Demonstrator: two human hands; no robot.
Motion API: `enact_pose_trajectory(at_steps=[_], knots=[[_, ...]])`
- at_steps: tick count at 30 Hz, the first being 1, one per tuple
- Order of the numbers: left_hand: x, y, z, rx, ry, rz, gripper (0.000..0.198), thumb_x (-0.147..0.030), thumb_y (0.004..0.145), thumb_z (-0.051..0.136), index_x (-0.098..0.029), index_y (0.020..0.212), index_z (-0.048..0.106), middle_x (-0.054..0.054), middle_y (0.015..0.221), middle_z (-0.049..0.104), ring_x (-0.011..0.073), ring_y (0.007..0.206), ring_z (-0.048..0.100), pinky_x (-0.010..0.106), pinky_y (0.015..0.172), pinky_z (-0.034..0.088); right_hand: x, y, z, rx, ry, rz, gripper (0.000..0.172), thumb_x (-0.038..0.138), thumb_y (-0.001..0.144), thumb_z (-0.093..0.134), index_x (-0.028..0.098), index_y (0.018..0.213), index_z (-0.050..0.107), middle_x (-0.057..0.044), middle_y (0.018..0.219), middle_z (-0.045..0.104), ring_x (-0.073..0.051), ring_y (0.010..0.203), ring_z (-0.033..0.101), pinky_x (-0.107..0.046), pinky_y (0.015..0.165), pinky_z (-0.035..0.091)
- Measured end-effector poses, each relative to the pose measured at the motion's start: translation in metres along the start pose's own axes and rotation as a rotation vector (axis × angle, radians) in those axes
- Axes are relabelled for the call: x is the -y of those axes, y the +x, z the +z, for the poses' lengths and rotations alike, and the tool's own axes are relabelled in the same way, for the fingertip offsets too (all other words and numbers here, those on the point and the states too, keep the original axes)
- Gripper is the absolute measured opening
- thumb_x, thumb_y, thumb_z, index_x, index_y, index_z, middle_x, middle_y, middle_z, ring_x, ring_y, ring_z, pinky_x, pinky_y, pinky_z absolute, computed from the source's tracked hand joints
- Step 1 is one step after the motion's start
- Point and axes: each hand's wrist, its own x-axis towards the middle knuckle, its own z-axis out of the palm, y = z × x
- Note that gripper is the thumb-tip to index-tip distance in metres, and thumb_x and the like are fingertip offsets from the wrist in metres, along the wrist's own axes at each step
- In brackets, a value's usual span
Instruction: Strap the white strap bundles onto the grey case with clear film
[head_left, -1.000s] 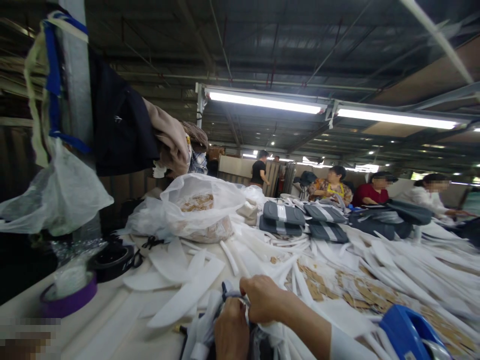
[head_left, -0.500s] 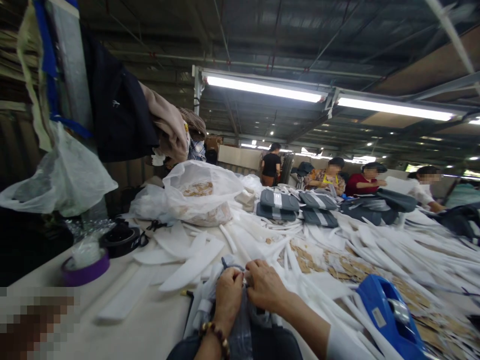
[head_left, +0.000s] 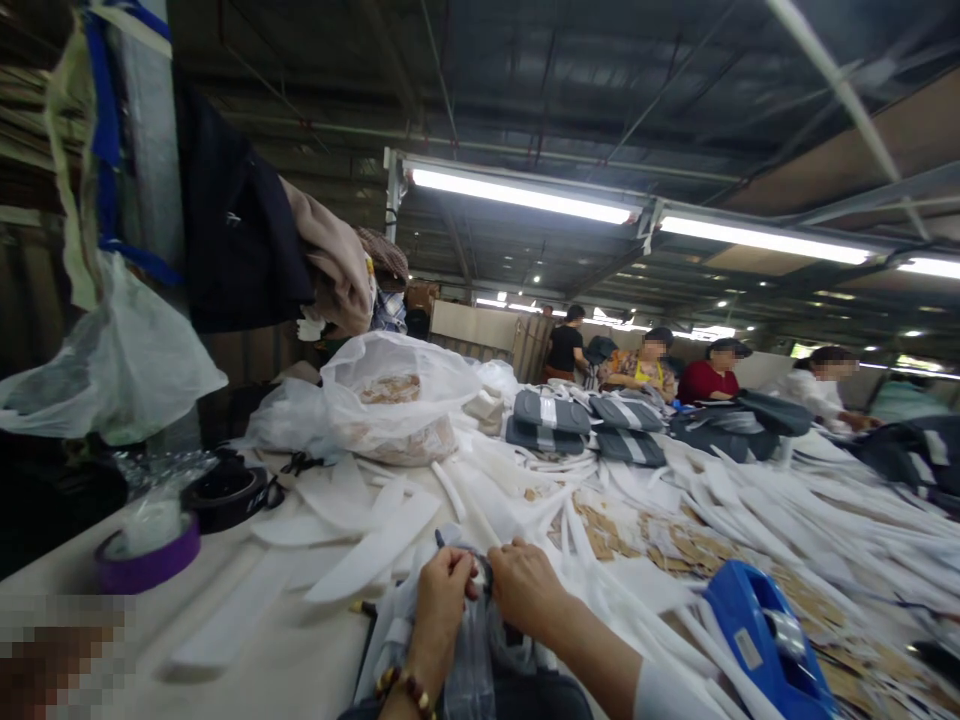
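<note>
A dark bag point(head_left: 544, 697) lies at the table's near edge, a strip of clear plastic point(head_left: 471, 660) running down its middle and pale wrapping on its left side. Over its far end, my left hand point(head_left: 441, 605), with a beaded bracelet at the wrist, is closed in a pinch. Beside it my right hand point(head_left: 529, 590) is closed, its fingers curled down. Between the fingertips shows a small shiny, dark-edged piece too unclear to name.
A blue tape dispenser point(head_left: 769, 640) stands at right, among white foam strips point(head_left: 652, 585) and brown card scraps. At left are a purple tape roll point(head_left: 150, 565) and a black roll point(head_left: 229, 495). Wrapped dark bags point(head_left: 551, 410) are stacked farther back; several people work beyond.
My hands have drawn slightly apart, and a shiny piece now shows between them. My right fingers are more curled. The view has shifted a little.
</note>
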Motion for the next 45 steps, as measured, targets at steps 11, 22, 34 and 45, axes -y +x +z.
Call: enact_pose_trajectory(at_steps=[11, 22, 34, 45], knots=[[0.018, 0.009, 0.0, -0.004, -0.073, 0.02, 0.038, -0.055, 0.053, 0.058, -0.018, 0.059, 0.056, -0.001, 0.049, 0.056, 0.0114, 0.041, 0.044, 0.023, 0.041, 0.029, -0.002, 0.01, -0.002, -0.038, -0.013, 0.101, 0.023, 0.011, 0.077, 0.048, 0.014, 0.091, 0.066, -0.013, 0.089, 0.069, -0.025, 0.088, 0.066, -0.029, 0.071, 0.044], [0.003, 0.0, -0.01, 0.057, -0.268, -0.056, 0.035, -0.044, 0.056, 0.061, -0.017, 0.075, 0.07, 0.005, 0.067, 0.068, 0.0186, 0.064, 0.061, 0.026, 0.058, 0.047, 0.009, 0.005, -0.006, -0.027, 0.012, 0.095, 0.036, -0.004, 0.073, 0.043, 0.012, 0.101, 0.06, -0.019, 0.1, 0.063, -0.027, 0.087, 0.066, -0.031, 0.062, 0.045], [0.037, 0.019, 0.0, 0.056, -0.243, -0.052, 0.053, -0.038, 0.048, 0.068, -0.011, 0.094, 0.07, -0.005, 0.037, 0.051, 0.0122, 0.04, 0.047, 0.025, 0.047, 0.038, -0.003, 0.006, 0.015, -0.219, 0.219, -0.063, 0.031, 0.007, 0.072, 0.052, 0.018, 0.101, 0.053, -0.006, 0.087, 0.07, -0.021, 0.085, 0.065, -0.028, 0.073, 0.043], [0.026, 0.006, 0.001, 0.075, 0.053, 0.32, 0.022, -0.033, 0.062, 0.057, -0.02, 0.076, 0.07, 0.005, 0.08, 0.07, 0.0225, 0.081, 0.063, 0.031, 0.076, 0.049, -0.007, 0.008, 0.019, -0.313, 0.426, -0.212, 0.022, 0.016, 0.084, 0.047, 0.023, 0.091, 0.066, 0.0, 0.08, 0.071, -0.013, 0.074, 0.065, -0.018, 0.066, 0.044]])
